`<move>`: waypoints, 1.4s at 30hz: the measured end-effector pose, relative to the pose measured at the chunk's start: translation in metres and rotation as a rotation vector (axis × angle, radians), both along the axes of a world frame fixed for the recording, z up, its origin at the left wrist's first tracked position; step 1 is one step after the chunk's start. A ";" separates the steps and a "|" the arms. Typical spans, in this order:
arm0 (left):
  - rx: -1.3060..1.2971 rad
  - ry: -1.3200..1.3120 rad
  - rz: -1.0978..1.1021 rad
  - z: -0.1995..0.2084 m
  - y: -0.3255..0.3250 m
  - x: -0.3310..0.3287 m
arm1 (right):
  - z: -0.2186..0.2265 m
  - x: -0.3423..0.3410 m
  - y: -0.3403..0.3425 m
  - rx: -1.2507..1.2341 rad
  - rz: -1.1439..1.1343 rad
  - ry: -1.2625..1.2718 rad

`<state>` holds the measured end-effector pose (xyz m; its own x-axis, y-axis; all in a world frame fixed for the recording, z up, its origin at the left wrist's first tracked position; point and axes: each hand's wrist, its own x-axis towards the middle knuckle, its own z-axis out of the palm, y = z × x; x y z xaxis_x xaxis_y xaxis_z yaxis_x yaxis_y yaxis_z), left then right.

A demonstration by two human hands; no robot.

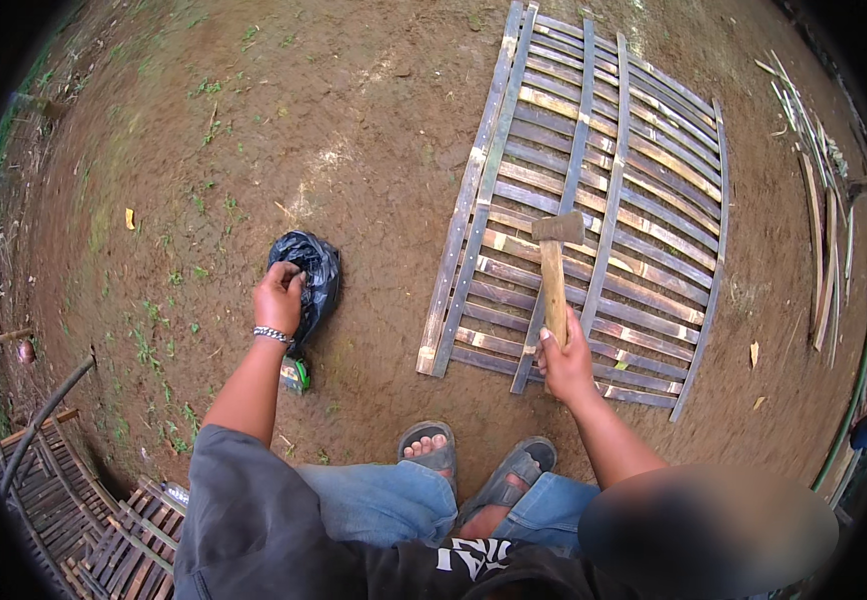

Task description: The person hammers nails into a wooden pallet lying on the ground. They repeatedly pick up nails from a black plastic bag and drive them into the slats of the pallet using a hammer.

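My left hand [279, 298], with a chain bracelet at its wrist, is at the mouth of a crumpled black plastic bag [323, 270] on the ground. Its fingers are curled together at the opening; what they pinch, if anything, is too small to tell. In my right hand [566, 365] is a hammer [554, 270] with a pale wooden handle and a blocky brown head. The hammer's head shows over a slatted bamboo panel [602, 205], made of many crosswise strips with several long strips along it, lying on the ground.
A small green and black box-shaped object [296, 374] sits just below the bag. Loose bamboo strips [822, 240] lie at the far right. Another slatted bamboo structure [84, 500] stands at the lower left. My sandalled feet [474, 470] are on bare brown soil [374, 150].
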<state>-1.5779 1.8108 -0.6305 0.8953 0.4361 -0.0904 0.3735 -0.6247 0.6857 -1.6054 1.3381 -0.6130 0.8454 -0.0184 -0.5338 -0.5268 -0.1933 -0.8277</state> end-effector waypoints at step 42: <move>-0.108 -0.318 -0.081 -0.099 -0.256 0.148 | -0.017 -0.042 -0.005 0.016 -0.105 0.092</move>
